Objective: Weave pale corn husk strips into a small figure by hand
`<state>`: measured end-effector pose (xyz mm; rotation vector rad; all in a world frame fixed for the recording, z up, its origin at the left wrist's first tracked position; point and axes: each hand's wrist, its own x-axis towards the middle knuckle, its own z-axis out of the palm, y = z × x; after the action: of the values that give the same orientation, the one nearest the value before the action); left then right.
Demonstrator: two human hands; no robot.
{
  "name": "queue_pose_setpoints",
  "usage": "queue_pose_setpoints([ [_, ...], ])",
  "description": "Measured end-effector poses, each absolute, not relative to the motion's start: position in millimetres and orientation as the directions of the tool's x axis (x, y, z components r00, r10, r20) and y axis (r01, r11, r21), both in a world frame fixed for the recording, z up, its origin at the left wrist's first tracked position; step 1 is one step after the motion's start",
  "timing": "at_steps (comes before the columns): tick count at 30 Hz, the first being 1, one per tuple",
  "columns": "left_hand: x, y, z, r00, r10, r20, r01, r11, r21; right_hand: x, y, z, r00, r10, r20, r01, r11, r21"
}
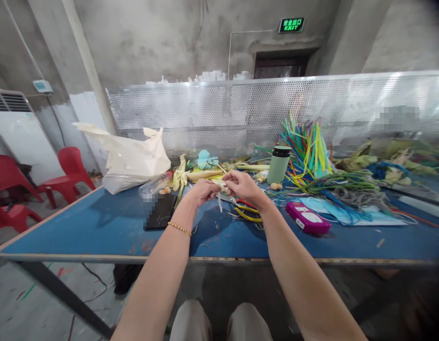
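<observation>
Over the middle of the blue table [109,227], my left hand [204,190] and my right hand [242,185] almost meet, both with fingers pinched. Between them is a thin pale strip [219,202] that looks like corn husk; one end hangs down, and the fingers hide most of the rest. Just below my right hand lies a tool with curved yellow handles [248,218], partly hidden by my wrist. Pale corn husks [182,176] are spread behind my left hand. A green canister with a black lid [279,166] stands beyond my right hand, small round wooden beads [275,186] at its foot.
At the left are a white plastic bag [134,158], a clear bottle [153,187] and a black flat object [162,213]. To the right lie a purple box [307,218], blue face masks [361,215], coloured pipe cleaners [311,151] and tangled cords [354,196]. A perforated metal screen [212,109] runs behind.
</observation>
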<state>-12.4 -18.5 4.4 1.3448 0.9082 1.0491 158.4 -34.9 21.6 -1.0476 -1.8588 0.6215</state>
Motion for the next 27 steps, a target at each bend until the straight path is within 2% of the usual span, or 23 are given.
queue_pose_setpoints([
  [3, -13, -18, 4, 0.317, 0.945, 0.079, -0.059, -0.064, 0.996, 160, -35, 21, -0.276, 0.856, 0.437, 0.371, 0.515, -0.773],
  [9, -13, -18, 2, 0.374, 0.921, 0.107, -0.04, -0.099, 0.994, 161, -35, 19, -0.336, 0.82, 0.463, 0.363, 0.566, -0.74],
  [14, -13, -17, 0, 0.363, 0.926, 0.1, -0.001, -0.107, 0.994, 158, -37, 20, -0.366, 0.774, 0.516, 0.522, 0.63, -0.575],
  [17, -12, -19, 3, 0.362, 0.926, 0.105, -0.05, -0.093, 0.994, 158, -37, 22, -0.351, 0.744, 0.569, 0.57, 0.652, -0.501],
  [23, -13, -22, 10, 0.36, 0.932, 0.051, -0.124, -0.007, 0.992, 166, -34, 25, -0.257, 0.72, 0.645, 0.612, 0.638, -0.468],
  [27, -15, -23, 10, 0.382, 0.921, 0.072, -0.133, -0.022, 0.991, 170, -31, 24, -0.267, 0.746, 0.611, 0.582, 0.63, -0.514],
])
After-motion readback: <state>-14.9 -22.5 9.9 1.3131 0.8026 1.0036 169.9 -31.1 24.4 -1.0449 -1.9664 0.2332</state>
